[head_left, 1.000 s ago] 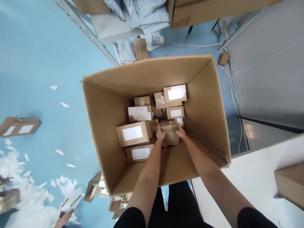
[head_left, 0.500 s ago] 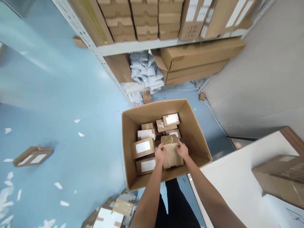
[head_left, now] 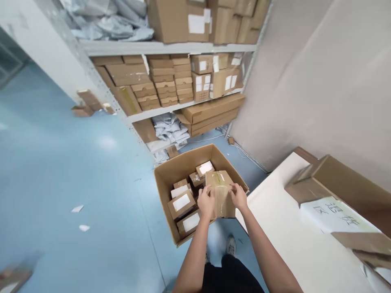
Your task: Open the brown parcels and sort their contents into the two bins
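Observation:
My left hand [head_left: 206,202] and my right hand [head_left: 238,196] grip the two sides of a tape-wrapped cardboard parcel [head_left: 220,195], which is held above the near part of a large open cardboard carton [head_left: 180,169]. Inside the carton lie several small brown boxes with white labels, among them one [head_left: 181,202] next to my left hand and another [head_left: 191,222] by the near wall. A further labelled box [head_left: 204,168] lies at the far side. The parcel hides part of the carton's right corner.
Metal shelving [head_left: 165,49] holds stacked cartons and grey bags behind the carton. To the right, a white table [head_left: 275,219] bears a cardboard box [head_left: 330,183] and a sheet with printed characters [head_left: 336,213]. Blue floor [head_left: 76,162] spreads left, with paper scraps.
Both hands have raised the parcel out of the pile and toward the carton's near right edge. The view has tilted up, so the carton looks smaller and more of the shelves shows.

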Available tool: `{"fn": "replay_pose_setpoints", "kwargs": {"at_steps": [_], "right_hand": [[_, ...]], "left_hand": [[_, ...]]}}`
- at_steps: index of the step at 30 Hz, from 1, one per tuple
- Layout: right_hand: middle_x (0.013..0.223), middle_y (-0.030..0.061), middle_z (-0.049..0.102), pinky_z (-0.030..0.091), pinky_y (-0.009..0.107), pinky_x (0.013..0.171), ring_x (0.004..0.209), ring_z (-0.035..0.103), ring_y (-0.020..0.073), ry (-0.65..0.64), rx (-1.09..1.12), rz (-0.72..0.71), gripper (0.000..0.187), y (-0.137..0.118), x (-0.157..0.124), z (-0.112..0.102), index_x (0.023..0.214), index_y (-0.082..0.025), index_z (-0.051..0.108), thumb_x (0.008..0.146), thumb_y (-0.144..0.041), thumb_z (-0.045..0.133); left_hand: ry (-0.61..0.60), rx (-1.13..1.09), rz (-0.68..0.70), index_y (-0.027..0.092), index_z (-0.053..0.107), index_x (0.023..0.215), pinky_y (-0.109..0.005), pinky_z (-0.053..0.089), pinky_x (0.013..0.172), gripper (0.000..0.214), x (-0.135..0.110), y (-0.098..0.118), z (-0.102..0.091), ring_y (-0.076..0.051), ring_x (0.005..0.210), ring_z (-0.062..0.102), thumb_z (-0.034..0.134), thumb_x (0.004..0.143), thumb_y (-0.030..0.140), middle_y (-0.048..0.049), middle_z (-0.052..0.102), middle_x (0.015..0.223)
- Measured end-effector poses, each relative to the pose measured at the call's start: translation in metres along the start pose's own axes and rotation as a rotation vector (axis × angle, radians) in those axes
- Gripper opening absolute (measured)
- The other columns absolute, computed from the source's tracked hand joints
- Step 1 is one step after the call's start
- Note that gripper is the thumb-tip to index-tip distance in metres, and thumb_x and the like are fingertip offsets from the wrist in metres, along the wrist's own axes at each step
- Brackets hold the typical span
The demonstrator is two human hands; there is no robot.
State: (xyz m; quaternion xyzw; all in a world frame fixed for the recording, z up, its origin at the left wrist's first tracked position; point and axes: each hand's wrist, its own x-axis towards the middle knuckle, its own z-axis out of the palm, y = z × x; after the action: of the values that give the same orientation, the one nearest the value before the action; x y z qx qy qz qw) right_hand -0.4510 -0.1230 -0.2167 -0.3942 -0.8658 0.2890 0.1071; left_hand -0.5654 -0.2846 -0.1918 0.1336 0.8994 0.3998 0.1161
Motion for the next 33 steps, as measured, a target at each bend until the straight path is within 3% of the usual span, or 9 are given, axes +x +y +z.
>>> {"fn": "replay_pose_setpoints", "kwargs": {"at_steps": [4,9,14,18,21,24,26,29,33], "right_hand": [[0.119,0.0073,0.069,0.049,0.032,0.094,0.107,0.066,0.0231,0.138,0.055,0.058,0.03,0.009,-0.017,-0.05,0.123,-0.023,0.066,0.094,-0.024,0.058],[0.118,0.0056,0.071,0.048,0.031,0.095,0.106,0.067,0.0213,0.273,0.111,0.139,0.029,0.045,-0.046,-0.118,0.12,-0.025,0.065,0.092,-0.018,0.059],[0.118,0.0046,0.072,0.049,0.032,0.094,0.106,0.067,0.0216,0.491,0.171,0.236,0.024,0.119,-0.115,-0.181,0.117,-0.025,0.063,0.094,-0.022,0.059],[0.12,0.0049,0.071,0.049,0.032,0.092,0.106,0.067,0.0219,0.59,0.132,0.339,0.019,0.199,-0.189,-0.219,0.113,-0.026,0.063,0.095,-0.024,0.06],[0.121,0.0076,0.071,0.05,0.031,0.091,0.108,0.067,0.0229,0.599,0.106,0.508,0.021,0.263,-0.242,-0.225,0.115,-0.024,0.065,0.095,-0.023,0.059],[0.121,0.0112,0.072,0.051,0.032,0.093,0.11,0.069,0.0242,0.532,0.128,0.717,0.031,0.32,-0.29,-0.21,0.121,-0.02,0.067,0.092,-0.017,0.058],[0.125,0.013,0.072,0.052,0.033,0.097,0.114,0.07,0.0252,0.466,0.163,0.767,0.04,0.351,-0.318,-0.197,0.127,-0.018,0.068,0.089,-0.013,0.058],[0.134,0.0144,0.07,0.049,0.036,0.109,0.127,0.066,0.0267,0.424,0.226,0.707,0.047,0.383,-0.346,-0.187,0.133,-0.017,0.069,0.087,-0.012,0.058],[0.15,0.0163,0.06,0.04,0.044,0.122,0.145,0.052,0.0289,0.503,0.248,0.635,0.052,0.405,-0.36,-0.205,0.141,-0.016,0.066,0.089,-0.016,0.058]], "left_hand": [[-0.05,-0.006,0.156,0.031,0.075,0.126,-0.028,0.047,0.08,0.033,-0.021,0.042,-0.001,-0.022,0.098,0.069,0.062,0.096,0.023,-0.0052,0.069,0.114],[-0.087,0.009,0.377,0.028,0.075,0.124,-0.029,0.046,0.078,0.032,-0.06,0.104,0.023,-0.022,0.096,0.068,0.063,0.096,0.022,-0.0069,0.068,0.113],[-0.16,0.002,0.614,0.028,0.075,0.123,-0.031,0.048,0.082,0.031,-0.128,0.174,0.073,-0.024,0.101,0.067,0.061,0.096,0.022,-0.0081,0.067,0.115],[-0.303,-0.032,0.705,0.026,0.073,0.123,-0.031,0.05,0.089,0.032,-0.207,0.212,0.134,-0.023,0.105,0.068,0.059,0.096,0.02,-0.0082,0.068,0.117],[-0.475,0.017,0.742,0.025,0.073,0.123,-0.03,0.051,0.093,0.033,-0.271,0.21,0.186,-0.021,0.107,0.069,0.056,0.097,0.019,-0.0087,0.069,0.117],[-0.718,0.224,0.75,0.024,0.077,0.117,-0.03,0.052,0.094,0.028,-0.324,0.179,0.231,-0.021,0.103,0.071,0.058,0.096,0.021,-0.0093,0.072,0.113],[-0.85,0.328,0.732,0.022,0.077,0.117,-0.03,0.052,0.096,0.03,-0.346,0.153,0.251,-0.021,0.104,0.071,0.059,0.093,0.017,-0.0087,0.075,0.112],[-0.882,0.352,0.734,0.022,0.074,0.123,-0.029,0.052,0.098,0.034,-0.354,0.135,0.27,-0.02,0.108,0.071,0.058,0.093,0.015,-0.0084,0.074,0.122],[-0.808,0.459,0.864,0.023,0.064,0.141,-0.033,0.049,0.109,0.051,-0.33,0.172,0.293,-0.025,0.131,0.062,0.065,0.09,0.024,-0.0121,0.064,0.143]]}}
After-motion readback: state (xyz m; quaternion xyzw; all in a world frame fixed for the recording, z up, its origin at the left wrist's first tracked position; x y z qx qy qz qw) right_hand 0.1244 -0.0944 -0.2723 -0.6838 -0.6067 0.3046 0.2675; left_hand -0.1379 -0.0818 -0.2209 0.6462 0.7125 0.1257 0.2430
